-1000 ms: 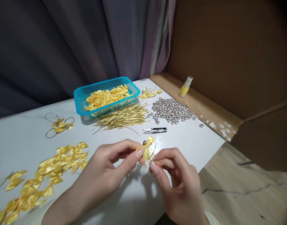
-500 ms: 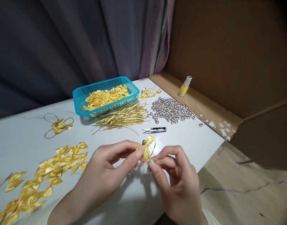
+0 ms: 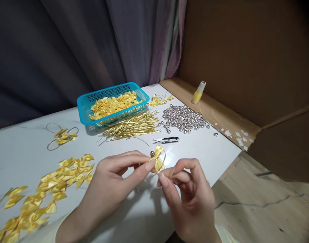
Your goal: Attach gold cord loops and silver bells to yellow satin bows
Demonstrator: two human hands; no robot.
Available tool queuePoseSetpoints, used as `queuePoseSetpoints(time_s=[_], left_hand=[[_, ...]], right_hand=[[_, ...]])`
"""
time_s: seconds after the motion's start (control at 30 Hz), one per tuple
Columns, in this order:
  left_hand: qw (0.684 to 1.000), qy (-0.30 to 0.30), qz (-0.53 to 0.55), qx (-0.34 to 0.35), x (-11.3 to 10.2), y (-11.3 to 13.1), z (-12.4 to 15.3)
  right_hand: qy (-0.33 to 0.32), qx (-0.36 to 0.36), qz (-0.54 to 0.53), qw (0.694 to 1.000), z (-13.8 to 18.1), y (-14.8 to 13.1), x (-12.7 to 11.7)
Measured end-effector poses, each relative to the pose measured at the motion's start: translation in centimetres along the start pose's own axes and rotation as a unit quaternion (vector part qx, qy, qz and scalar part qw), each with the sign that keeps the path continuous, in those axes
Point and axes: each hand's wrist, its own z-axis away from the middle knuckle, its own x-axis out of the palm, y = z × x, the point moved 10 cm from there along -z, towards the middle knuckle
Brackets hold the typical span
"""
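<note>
My left hand point(image 3: 116, 179) pinches a small yellow ribbon bow point(image 3: 158, 158) between thumb and forefinger, just above the white table point(image 3: 215, 148). A silver bell point(image 3: 152, 154) sits at the bow's top and a gold wire loop point(image 3: 163, 161) curves round it. My right hand point(image 3: 187, 192) is closed in a pinch on the lower end of that wire, right beside my left fingertips. Small black thread snips point(image 3: 166, 139) lie on the table just beyond the bow.
A blue basket point(image 3: 85, 103) of yellow bows stands at the back, with a bundle of gold wires point(image 3: 131, 126) before it. Silver bells point(image 3: 183, 118) are heaped to the right, loose bows point(image 3: 55, 182) lie left, finished pieces point(image 3: 62, 136) farther left. A thread spool point(image 3: 198, 92) stands on cardboard.
My right hand's fingers have shifted slightly left and up along the wire, and the bow has turned a little between my fingers. Nothing else on the table moved.
</note>
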Motion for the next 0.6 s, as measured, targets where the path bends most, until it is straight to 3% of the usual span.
queuePoseSetpoints(time_s=[0.6], left_hand=[[1.000,-0.022,0.007,0.000,0.34,-0.06,-0.02]], right_hand=[[0.021,0.040,0.020,0.999,0.68,0.47,-0.64]])
